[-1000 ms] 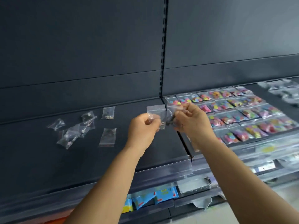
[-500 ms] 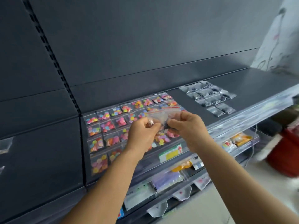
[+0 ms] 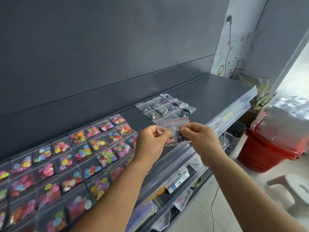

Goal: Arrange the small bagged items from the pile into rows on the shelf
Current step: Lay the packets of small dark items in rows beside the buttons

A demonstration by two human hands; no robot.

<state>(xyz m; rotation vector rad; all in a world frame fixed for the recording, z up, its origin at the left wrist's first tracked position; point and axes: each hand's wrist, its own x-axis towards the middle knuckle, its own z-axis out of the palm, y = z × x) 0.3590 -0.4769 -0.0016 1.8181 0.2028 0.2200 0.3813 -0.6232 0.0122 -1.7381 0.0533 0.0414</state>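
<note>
My left hand [image 3: 153,141] and my right hand [image 3: 201,139] together hold a few small clear zip bags [image 3: 173,129] with red seal lines, pinched between thumbs and fingers above the front of the dark shelf [image 3: 217,92]. Small dark and pink bits show inside them. Just behind the held bags, a small block of clear bags with dark contents [image 3: 165,107] lies in neat rows on the shelf. To the left, rows of bags with colourful discs [image 3: 80,158] cover the shelf.
A clear price strip [image 3: 230,114] runs along the shelf's front edge. Lower shelves hold more packets [image 3: 178,180]. Red buckets [image 3: 274,148] and a pale stool [image 3: 291,186] stand on the floor at the right. Bare shelf surface lies right of the dark-content bags.
The view has swung right along the shelf, away from the loose pile. Both hands kept hold of the bags and now hover in front of the rows of dark-content bags.
</note>
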